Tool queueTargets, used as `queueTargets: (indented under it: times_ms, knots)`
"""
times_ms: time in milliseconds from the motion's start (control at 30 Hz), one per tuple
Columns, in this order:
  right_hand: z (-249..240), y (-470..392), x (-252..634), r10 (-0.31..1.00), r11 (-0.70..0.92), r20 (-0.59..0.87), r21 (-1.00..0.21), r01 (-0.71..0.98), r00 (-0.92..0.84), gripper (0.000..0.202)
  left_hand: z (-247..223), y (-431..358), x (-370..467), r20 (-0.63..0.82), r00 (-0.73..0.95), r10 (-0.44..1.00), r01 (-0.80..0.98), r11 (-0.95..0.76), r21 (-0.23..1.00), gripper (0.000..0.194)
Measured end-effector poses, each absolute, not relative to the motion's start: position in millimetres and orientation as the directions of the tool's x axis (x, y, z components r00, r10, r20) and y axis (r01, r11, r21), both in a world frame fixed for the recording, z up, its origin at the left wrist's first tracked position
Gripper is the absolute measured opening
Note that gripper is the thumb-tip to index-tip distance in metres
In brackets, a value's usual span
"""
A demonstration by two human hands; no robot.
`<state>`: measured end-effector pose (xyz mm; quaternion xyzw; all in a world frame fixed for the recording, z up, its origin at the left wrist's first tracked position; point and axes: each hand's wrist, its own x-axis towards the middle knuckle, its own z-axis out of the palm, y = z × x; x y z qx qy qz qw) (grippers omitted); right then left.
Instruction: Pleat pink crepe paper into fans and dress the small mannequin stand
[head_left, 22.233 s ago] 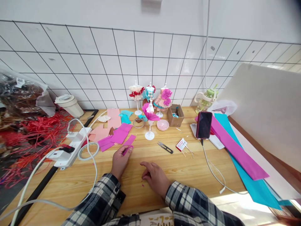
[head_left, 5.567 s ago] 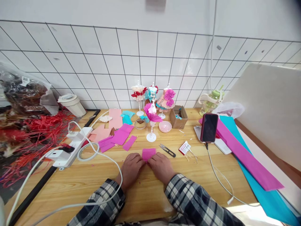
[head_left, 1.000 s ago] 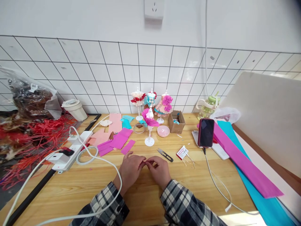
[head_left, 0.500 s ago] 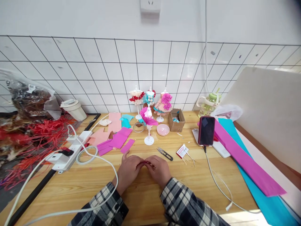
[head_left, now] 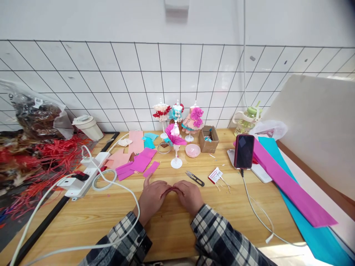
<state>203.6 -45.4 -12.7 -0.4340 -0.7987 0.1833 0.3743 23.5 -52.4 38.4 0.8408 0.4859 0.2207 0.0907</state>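
Observation:
My left hand [head_left: 154,199] and my right hand [head_left: 189,195] meet fingertip to fingertip above the wooden table. Both are closed in a pinch; whatever lies between the fingers is too small and hidden to name. Just beyond them stands a small white mannequin [head_left: 176,147] wrapped in magenta crepe paper. Thread snips [head_left: 195,178] lie past my right hand, with a red-and-white packet [head_left: 215,175] and thin sticks farther right. Magenta paper pieces [head_left: 142,160] are spread beyond my left hand. Three dressed mannequins stand behind, among them one in a pink skirt [head_left: 192,122].
A pink bowl [head_left: 192,150] and a cardboard box [head_left: 209,139] stand near the back. A power strip [head_left: 85,177] with looping white cables is at left; one cable crosses my left sleeve. At right are a propped phone [head_left: 244,151] and long paper strips [head_left: 296,188].
My hands stay pinched together in nearly the same place, with only a slight shift of the fingers. The camera view has tilted down a little.

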Motion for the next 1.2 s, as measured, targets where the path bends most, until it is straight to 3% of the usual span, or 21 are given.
queueTargets:
  times_ms: [167,267,333,400,467,533,633,700,933,1200]
  knots:
    - [-7.6,-47.1,203.4,0.881,0.471,0.377,-0.640,0.607,-0.286,0.022,34.4,-47.1,26.9,0.366,0.490,0.792,0.772,-0.588,0.240,0.024]
    - [-2.4,-53.8,216.4,0.905,0.421,0.348,-0.648,0.635,-0.245,0.018,38.3,-40.3,25.5,0.376,0.489,0.787,0.757,-0.597,0.266,0.023]
    - [3.1,-61.7,237.1,0.920,0.374,0.347,-0.647,0.664,-0.180,0.026,41.6,-35.1,22.2,0.378,0.438,0.816,0.731,-0.568,0.379,0.021]
    - [8.7,-70.6,266.8,0.941,0.294,0.324,-0.628,0.721,-0.102,0.027,43.4,-29.7,19.4,0.332,0.339,0.880,0.641,-0.474,0.603,0.017]
    - [12.9,-77.9,300.0,0.957,0.205,0.287,-0.585,0.785,-0.036,0.023,42.1,-24.1,19.8,0.149,0.254,0.956,0.411,-0.246,0.878,0.018]
    - [15.0,-81.8,328.7,0.970,0.080,0.236,-0.532,0.843,0.056,0.025,35.9,-18.2,24.1,-0.104,0.277,0.955,0.047,0.095,0.994,0.024]
    - [16.3,-81.4,348.7,0.979,-0.085,0.124,-0.467,0.880,0.160,0.028,17.6,-9.8,33.3,-0.265,0.356,0.896,-0.408,0.404,0.819,0.025]
    - [17.3,-78.4,344.8,0.976,-0.152,0.079,-0.414,0.898,0.202,0.028,3.3,-5.5,36.5,-0.313,0.371,0.874,-0.519,0.475,0.711,0.021]
    - [12.3,-62.4,306.6,0.977,-0.164,0.119,-0.093,0.982,0.175,0.023,-16.5,-4.5,28.2,-0.296,0.410,0.863,-0.543,0.491,0.681,0.019]
    - [2.8,-55.6,317.0,0.994,-0.003,0.108,0.010,1.000,0.002,0.023,-5.7,-12.0,35.0,-0.308,0.411,0.858,-0.484,0.492,0.724,0.028]
